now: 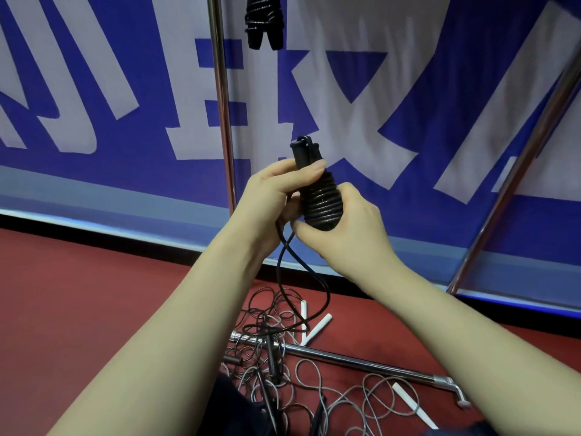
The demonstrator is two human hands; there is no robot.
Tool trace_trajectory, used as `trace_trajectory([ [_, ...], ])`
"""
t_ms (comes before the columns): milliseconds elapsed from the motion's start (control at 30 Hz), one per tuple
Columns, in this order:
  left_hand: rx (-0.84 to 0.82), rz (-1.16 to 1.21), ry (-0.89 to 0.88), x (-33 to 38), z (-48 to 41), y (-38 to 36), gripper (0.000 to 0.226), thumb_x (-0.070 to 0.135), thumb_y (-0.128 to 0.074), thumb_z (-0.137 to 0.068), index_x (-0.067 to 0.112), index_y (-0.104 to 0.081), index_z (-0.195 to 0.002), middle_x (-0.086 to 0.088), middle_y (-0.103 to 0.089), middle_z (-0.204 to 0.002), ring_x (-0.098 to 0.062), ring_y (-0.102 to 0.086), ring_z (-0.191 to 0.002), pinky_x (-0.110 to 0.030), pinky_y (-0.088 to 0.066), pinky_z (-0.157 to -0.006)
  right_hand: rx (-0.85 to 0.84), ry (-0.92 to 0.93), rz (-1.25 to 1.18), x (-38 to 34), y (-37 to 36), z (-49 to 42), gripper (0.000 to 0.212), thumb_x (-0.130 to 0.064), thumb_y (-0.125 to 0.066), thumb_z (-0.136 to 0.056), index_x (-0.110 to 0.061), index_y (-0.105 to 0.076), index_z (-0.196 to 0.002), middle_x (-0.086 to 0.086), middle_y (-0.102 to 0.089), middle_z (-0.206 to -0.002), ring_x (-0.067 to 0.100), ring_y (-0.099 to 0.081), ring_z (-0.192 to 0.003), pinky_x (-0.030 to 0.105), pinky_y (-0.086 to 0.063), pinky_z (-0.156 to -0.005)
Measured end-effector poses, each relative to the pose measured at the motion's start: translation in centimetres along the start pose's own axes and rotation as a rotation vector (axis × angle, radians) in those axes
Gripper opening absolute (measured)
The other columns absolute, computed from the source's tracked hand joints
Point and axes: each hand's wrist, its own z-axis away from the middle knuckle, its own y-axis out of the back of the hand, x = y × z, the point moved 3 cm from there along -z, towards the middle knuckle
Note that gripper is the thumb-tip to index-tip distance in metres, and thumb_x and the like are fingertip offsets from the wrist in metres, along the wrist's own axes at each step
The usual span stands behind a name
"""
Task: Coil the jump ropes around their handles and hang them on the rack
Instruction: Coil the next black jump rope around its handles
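Head view: jump rope [320, 201] in left hand [271, 191]

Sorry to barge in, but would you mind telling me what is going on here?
A person is coiling a black jump rope around its handles. The left hand grips the handles near the top, and the right hand holds the wound coil lower down; a loose tail hangs toward the floor. One coiled rope already hangs on the rack, while a tangled pile of ropes lies on the red floor.
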Motion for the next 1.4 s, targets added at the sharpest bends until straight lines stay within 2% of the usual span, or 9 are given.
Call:
trace_trajectory([
  [67, -0.014, -0.027, -0.005, 0.1, 0.0, 0.2, 0.016, 0.019, -0.068, -0.087, 0.007, -0.073, -0.096, -0.008, -0.071, -0.093, -0.021, -0.053, -0.067, -0.016, -0.037, -0.05, -0.024, 0.0, -0.006, 0.1, 0.1, 0.0, 0.045, -0.044, -0.081, -0.07, -0.02, -0.051, -0.095, -0.004, -0.063, -0.082, 0.018, -0.063, -0.073, 0.036, -0.054, -0.062],
  [133, -0.024, -0.005, -0.013, 0.1, 0.1, 0.3, 0.013, 0.016, -0.065, -0.089, 0.006, -0.071, -0.095, -0.009, -0.075, -0.1, -0.017, -0.068, -0.075, -0.019, -0.05, -0.061, -0.044, 0.01, -0.012, 0.0, 0.2, -0.1, 0.04, -0.036, -0.081, -0.072, -0.019, -0.052, -0.094, -0.001, -0.064, -0.081, 0.021, -0.064, -0.071, 0.041, -0.056, -0.064],
  [233, -0.029, 0.053, -0.03, 0.0, 0.2, 0.3, 0.011, 0.015, -0.066, -0.085, 0.007, -0.07, -0.092, -0.013, -0.074, -0.101, -0.021, -0.072, -0.087, -0.025, -0.056, -0.072, -0.089, 0.021, -0.098, -0.1, 0.4, -0.2, 0.03, -0.021, -0.078, -0.073, -0.018, -0.054, -0.091, 0.002, -0.065, -0.075, 0.023, -0.065, -0.065, 0.039, -0.057, -0.059],
  [433, -0.032, 0.111, -0.057, -0.2, 0.3, 0.3, 0.014, 0.017, -0.068, -0.072, 0.01, -0.071, -0.084, -0.009, -0.075, -0.092, -0.017, -0.07, -0.077, -0.026, -0.056, -0.065, -0.256, 0.007, -0.371, -0.2, 0.5, -0.3, 0.029, 0.0, -0.076, -0.075, -0.008, -0.056, -0.094, 0.001, -0.058, -0.063, 0.016, -0.056, -0.049, 0.025, -0.044, -0.044],
  [633, -0.126, 0.239, -0.043, 0.5, 0.7, -0.9, 0.019, 0.022, -0.061, -0.075, 0.015, -0.078, -0.069, 0.0, -0.07, -0.074, -0.014, -0.067, -0.067, -0.03, -0.057, -0.069, -0.418, 0.029, -0.723, -0.9, 0.4, -0.3, 0.022, -0.005, -0.074, -0.069, -0.013, -0.059, -0.083, -0.006, -0.059, -0.065, 0.012, -0.058, -0.06, 0.026, -0.048, -0.055],
  [867, 0.043, 0.124, -0.097, 0.4, 0.5, -0.6, 0.025, 0.023, -0.071, -0.076, 0.002, -0.073, -0.088, -0.007, -0.07, -0.078, -0.021, -0.067, -0.074, -0.033, -0.057, -0.072, -0.346, -0.062, -0.659, -0.9, 0.6, -0.7, 0.02, 0.005, -0.069, -0.08, -0.007, -0.054, -0.073, 0.003, -0.049, -0.051, 0.022, -0.044, -0.037, 0.022, -0.034, -0.034],
  [1100, 0.174, 0.097, -0.129, 0.1, 0.6, -1.0, 0.009, 0.009, -0.071, -0.085, 0.003, -0.072, -0.08, -0.016, -0.066, -0.081, -0.023, -0.064, -0.073, -0.037, -0.055, -0.073, -0.371, -0.169, -0.56, -0.4, 0.6, -0.8, 0.011, -0.001, -0.069, -0.078, -0.006, -0.059, -0.078, 0.007, -0.051, -0.053, 0.028, -0.054, -0.047, 0.024, -0.038, -0.037],
  [1233, 0.23, 0.015, -0.194, -0.3, 0.4, -1.2, 0.012, 0.007, -0.072, -0.085, 0.002, -0.07, -0.075, -0.009, -0.062, -0.069, -0.019, -0.059, -0.065, -0.029, -0.05, -0.061, -0.358, -0.215, -0.491, -0.1, 0.6, -0.8, 0.012, 0.001, -0.067, -0.077, -0.008, -0.058, -0.077, 0.003, -0.052, -0.051, 0.025, -0.054, -0.044, 0.027, -0.04, -0.042],
  [1400, 0.22, 0.018, -0.195, -0.6, 0.2, -1.3, 0.013, 0.007, -0.07, -0.087, -0.005, -0.071, -0.087, -0.014, -0.065, -0.077, -0.018, -0.062, -0.067, -0.024, -0.05, -0.058, -0.328, -0.196, -0.446, 0.0, 0.9, -1.0, 0.014, 0.003, -0.067, -0.076, -0.005, -0.055, -0.077, 0.004, -0.052, -0.051, 0.022, -0.054, -0.04, 0.036, -0.041, -0.05],
])
